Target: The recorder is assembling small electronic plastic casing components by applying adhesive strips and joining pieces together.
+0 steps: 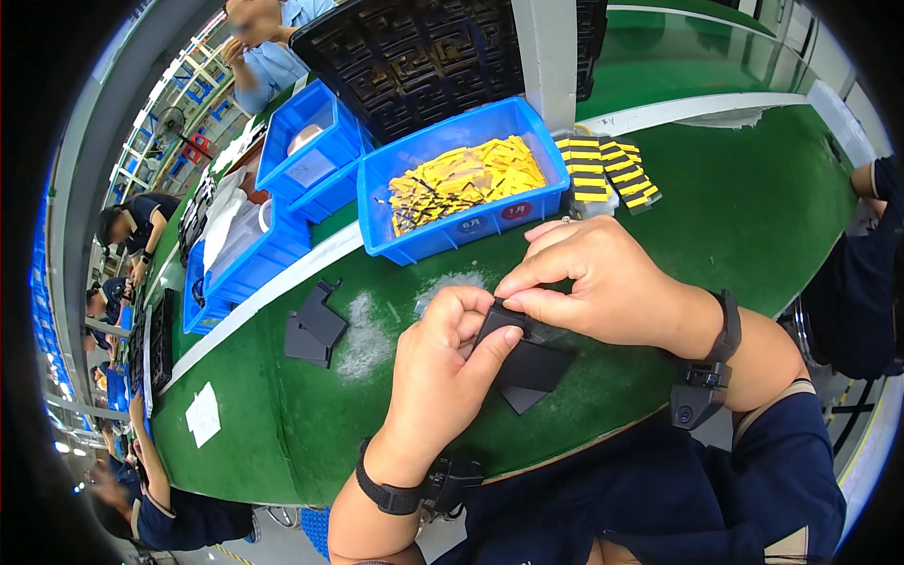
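- Black plastic part: it was held above the near side of the green table, between the person's two hands.
- The left hand was clamped on this part, its thumb along the near side and its bent fingers around the far side.
- The right hand had its thumb and forefinger close together at the part's upper end; whether they gripped the part or a small piece there could not be told.
- Just below the hands lay dark flat pieces, partly hidden by the fingers.
- To the left, well apart from them, rested more black pieces, overlapping, beside a whitish smear on the surface.
- Beyond the hands stood a blue bin holding a heap of yellow strips, some with black.
- Right beside that bin sat yellow-and-black striped stacks.
- A white paper scrap lay at the far left.
- Each wrist wore a black strap with a small device, left and right.
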A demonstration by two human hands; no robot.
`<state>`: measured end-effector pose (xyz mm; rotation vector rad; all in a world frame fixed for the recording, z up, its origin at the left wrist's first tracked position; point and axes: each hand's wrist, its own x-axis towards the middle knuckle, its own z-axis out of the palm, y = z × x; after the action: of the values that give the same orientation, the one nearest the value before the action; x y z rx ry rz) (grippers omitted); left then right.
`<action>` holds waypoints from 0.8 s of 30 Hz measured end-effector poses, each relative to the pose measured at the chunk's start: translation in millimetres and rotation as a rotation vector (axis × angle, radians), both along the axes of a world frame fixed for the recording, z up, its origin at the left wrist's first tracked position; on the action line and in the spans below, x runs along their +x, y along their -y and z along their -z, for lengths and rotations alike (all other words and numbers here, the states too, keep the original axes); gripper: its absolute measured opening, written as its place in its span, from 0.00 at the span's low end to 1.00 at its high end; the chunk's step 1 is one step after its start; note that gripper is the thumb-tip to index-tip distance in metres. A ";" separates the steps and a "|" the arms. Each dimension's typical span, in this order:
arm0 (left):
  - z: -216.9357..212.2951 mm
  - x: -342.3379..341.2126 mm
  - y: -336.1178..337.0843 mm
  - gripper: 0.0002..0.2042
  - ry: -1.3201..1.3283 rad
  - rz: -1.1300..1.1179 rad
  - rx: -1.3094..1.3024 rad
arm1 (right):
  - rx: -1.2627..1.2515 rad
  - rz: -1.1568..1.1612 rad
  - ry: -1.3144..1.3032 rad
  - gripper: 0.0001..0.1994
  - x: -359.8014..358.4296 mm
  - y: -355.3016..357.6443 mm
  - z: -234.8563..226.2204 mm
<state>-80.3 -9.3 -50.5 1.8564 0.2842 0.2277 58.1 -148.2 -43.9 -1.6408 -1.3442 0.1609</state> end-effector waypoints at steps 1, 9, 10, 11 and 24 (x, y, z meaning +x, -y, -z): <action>-0.1 0.1 0.5 0.12 0.000 0.007 0.012 | 0.005 0.001 0.001 0.04 -0.4 -0.5 0.4; 5.5 3.4 3.8 0.10 -0.016 0.009 -0.148 | -0.055 0.188 0.536 0.06 -18.2 0.9 2.8; 6.2 3.1 3.5 0.10 -0.013 -0.005 -0.194 | -0.061 0.209 0.638 0.06 -21.1 1.8 2.5; 6.6 2.7 2.7 0.10 -0.009 -0.019 -0.240 | -0.030 0.204 0.653 0.07 -22.9 1.0 2.4; 2.1 -1.0 -6.4 0.11 0.085 0.046 -0.220 | -0.138 -0.243 -1.015 0.07 15.3 -2.0 0.3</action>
<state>-81.3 -2.9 -52.6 1.6297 0.1987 0.2336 73.4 -146.2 -44.2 -1.1858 -0.7228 1.0885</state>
